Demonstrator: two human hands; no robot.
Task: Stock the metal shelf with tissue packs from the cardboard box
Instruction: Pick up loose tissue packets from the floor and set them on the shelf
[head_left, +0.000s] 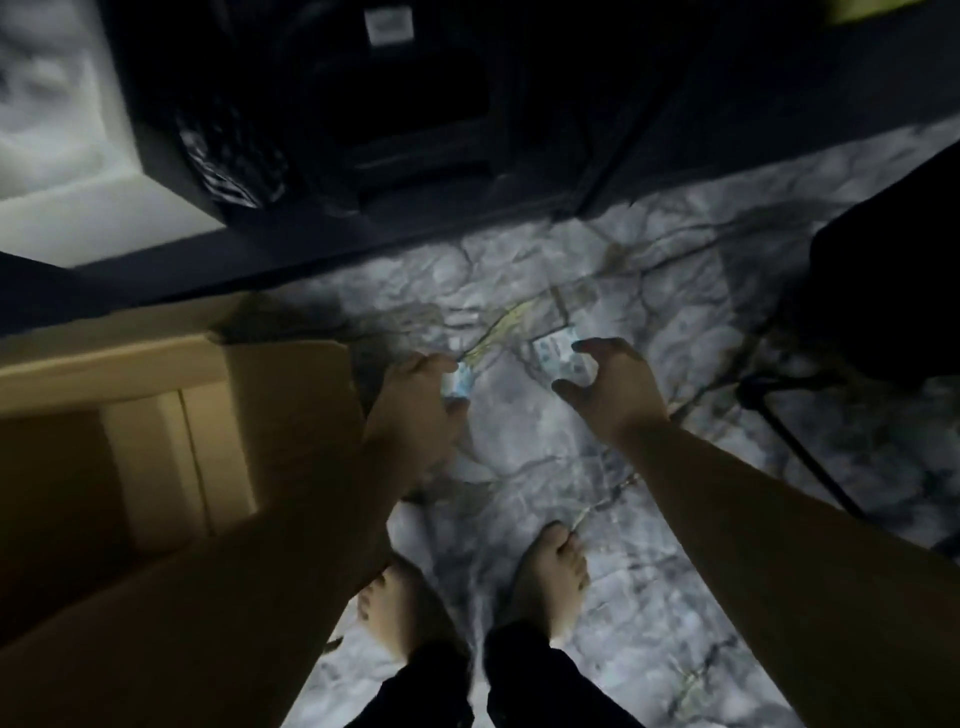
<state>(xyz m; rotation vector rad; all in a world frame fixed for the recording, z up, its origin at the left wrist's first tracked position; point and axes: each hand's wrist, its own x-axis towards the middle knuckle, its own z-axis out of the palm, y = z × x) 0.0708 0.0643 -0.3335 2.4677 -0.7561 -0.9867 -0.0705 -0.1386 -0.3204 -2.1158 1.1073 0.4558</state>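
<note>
- Holding one small white-and-blue tissue pack (460, 382) in your left hand (415, 400), grip curled round it.
- Your right hand (605, 384) pinches a second tissue pack (558, 358).
- Open brown cardboard box (249, 415) just left, on marbled floor (649, 623).

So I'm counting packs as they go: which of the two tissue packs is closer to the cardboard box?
The pack in the left hand, pack. It sits just beside the box flap; the other pack, in the right hand, is farther right.
</note>
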